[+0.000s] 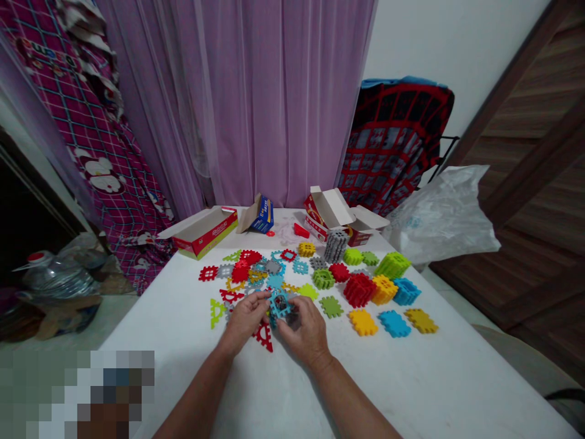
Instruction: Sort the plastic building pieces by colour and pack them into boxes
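Between my two hands, a blue plastic interlocking block [280, 303] with a window-like opening is held over the white table. My left hand [249, 317] pinches its left side with thumb and fingertips. On the other side, my right hand [305, 329] grips it, the thumb low and the fingers behind. Below my left hand lies a red triangular piece [264, 339]. Loose notched pieces in red, grey, yellow and blue spread just beyond the hands, among them a red square window piece [209, 273]. A flat green piece [331, 306] rests to the right of my right hand.
Stacked blocks in red [359, 289], yellow [384, 289] and blue [406, 292] stand right, near a tall grey stack [337, 246]. Open cardboard boxes, one red and green [208, 235], one blue [260, 214], line the back. A plastic bag [448, 213] hangs at the right edge.
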`<state>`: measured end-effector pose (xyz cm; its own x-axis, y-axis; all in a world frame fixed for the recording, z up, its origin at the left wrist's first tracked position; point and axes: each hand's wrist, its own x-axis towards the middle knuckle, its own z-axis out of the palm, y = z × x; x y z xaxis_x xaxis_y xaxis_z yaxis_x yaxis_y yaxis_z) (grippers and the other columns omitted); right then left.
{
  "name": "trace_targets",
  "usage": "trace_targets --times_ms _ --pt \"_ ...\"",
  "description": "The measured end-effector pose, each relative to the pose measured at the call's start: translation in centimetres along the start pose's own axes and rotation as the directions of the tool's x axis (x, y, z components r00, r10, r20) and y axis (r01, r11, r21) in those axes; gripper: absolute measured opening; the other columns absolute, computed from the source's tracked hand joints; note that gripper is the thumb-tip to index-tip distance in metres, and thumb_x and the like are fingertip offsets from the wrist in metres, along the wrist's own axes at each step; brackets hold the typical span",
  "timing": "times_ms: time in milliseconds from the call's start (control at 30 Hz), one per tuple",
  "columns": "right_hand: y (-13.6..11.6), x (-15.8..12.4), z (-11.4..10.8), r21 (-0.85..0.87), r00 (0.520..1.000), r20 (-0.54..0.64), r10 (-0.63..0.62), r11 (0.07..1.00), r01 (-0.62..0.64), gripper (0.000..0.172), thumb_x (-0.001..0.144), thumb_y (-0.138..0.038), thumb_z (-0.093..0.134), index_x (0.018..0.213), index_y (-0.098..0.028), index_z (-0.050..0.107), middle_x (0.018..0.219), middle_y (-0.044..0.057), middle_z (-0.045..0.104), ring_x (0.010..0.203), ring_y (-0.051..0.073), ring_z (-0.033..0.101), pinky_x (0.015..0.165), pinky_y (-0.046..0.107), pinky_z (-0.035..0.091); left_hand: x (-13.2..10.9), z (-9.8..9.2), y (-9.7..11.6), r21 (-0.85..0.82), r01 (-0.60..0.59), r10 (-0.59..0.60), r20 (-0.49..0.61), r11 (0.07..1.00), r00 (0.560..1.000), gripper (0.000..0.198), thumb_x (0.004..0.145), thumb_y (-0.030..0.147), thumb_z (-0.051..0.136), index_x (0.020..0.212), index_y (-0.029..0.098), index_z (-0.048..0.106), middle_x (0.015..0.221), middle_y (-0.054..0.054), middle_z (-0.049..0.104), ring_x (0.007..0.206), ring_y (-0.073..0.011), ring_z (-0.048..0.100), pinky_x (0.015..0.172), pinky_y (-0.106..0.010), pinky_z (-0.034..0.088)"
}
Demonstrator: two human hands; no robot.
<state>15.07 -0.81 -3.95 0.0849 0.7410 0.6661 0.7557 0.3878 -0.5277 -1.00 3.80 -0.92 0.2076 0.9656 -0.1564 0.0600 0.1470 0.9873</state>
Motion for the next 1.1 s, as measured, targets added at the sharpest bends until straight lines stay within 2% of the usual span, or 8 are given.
trace_targets --times_ms 133,267,433,600,733,867,1100 --pt "0.0 0.0 0.3 -0.046 0.999 -0.013 0.030 0.998 -0.030 0.031 0.074 -0.025 0.064 0.104 -0.020 0.056 0.098 0.007 0.065 0.091 0.021 0.062 0.080 0.033 0.051 0.1 0.1 -0.1 -0.026 -0.026 0.026 -0.025 0.999 0.999 0.060 0.064 0.059 0.068 0.106 0.016 0.066 0.055 0.005 0.060 0.037 -0.0059 0.042 0.036 -0.018 0.026" --pt "0.9 0.6 0.2 -0.134 0.997 -0.041 0.064 0.988 -0.069 0.028 0.077 -0.028 0.062 0.103 -0.021 0.057 0.101 0.007 0.066 0.095 0.022 0.062 0.084 0.034 0.049 0.4 -0.1 -0.6 -0.039 -0.113 0.104 -0.180 0.993 0.978 0.058 0.066 0.064 0.064 0.100 0.017 0.067 0.065 0.003 0.063 0.042 -0.0082 0.050 0.037 -0.020 0.031" --pt "2.2 4.2 -0.5 -0.356 0.986 -0.010 0.166 0.921 -0.159 0.026 0.082 -0.034 0.062 0.103 -0.020 0.060 0.101 0.008 0.068 0.097 0.024 0.061 0.084 0.034 0.042 0.7 -0.5 -1.2 0.008 -0.165 0.160 -0.304 0.986 0.939 0.055 0.068 0.068 0.061 0.090 0.019 0.066 0.055 0.007 0.055 0.041 -0.0084 0.048 0.044 -0.022 0.038" --pt "2.6 9.2 -1.0 -0.617 0.947 0.090 0.309 0.764 -0.190 0.028 0.083 -0.036 0.064 0.105 -0.019 0.064 0.106 0.011 0.068 0.102 0.027 0.058 0.084 0.037 0.034 0.7 -0.4 -1.5 0.049 -0.182 0.189 -0.288 0.982 0.939 0.045 0.068 0.064 0.062 0.079 0.020 0.067 0.052 0.006 0.054 0.042 -0.0098 0.050 0.045 -0.023 0.039" --pt "3.2 11.3 -0.7 -0.733 0.914 0.149 0.377 0.662 -0.154 0.031 0.085 -0.039 0.063 0.105 -0.016 0.066 0.106 0.014 0.069 0.103 0.029 0.057 0.086 0.040 0.032 0.6 -0.3 -1.5 0.101 -0.191 0.211 -0.257 0.976 0.943 0.039 0.072 0.060 0.058 0.076 0.022 0.066 0.054 0.005 0.056 0.043 -0.0100 0.051 0.046 -0.023 0.040" --pt "3.7 11.5 -0.1 -0.762 0.894 0.187 0.407 0.634 -0.129 0.033 0.086 -0.042 0.063 0.105 -0.015 0.067 0.107 0.015 0.069 0.104 0.031 0.056 0.088 0.043 0.031 0.6 -0.3 -1.6 0.144 -0.201 0.232 -0.242 0.969 0.942 0.037 0.076 0.058 0.055 0.075 0.022 0.065 0.055 0.005 0.056 0.045 -0.0102 0.051 0.048 -0.022 0.040" --pt "4.1 11.3 0.3 -0.767 0.874 0.281 0.397 0.640 -0.044 0.030 0.090 -0.039 0.063 0.108 -0.015 0.068 0.111 0.015 0.068 0.108 0.030 0.054 0.088 0.043 0.031 0.6 -0.4 -1.6 0.147 -0.206 0.235 -0.215 0.967 0.948 0.040 0.076 0.060 0.055 0.076 0.022 0.066 0.057 0.004 0.056 0.047 -0.0112 0.053 0.049 -0.023 0.042"
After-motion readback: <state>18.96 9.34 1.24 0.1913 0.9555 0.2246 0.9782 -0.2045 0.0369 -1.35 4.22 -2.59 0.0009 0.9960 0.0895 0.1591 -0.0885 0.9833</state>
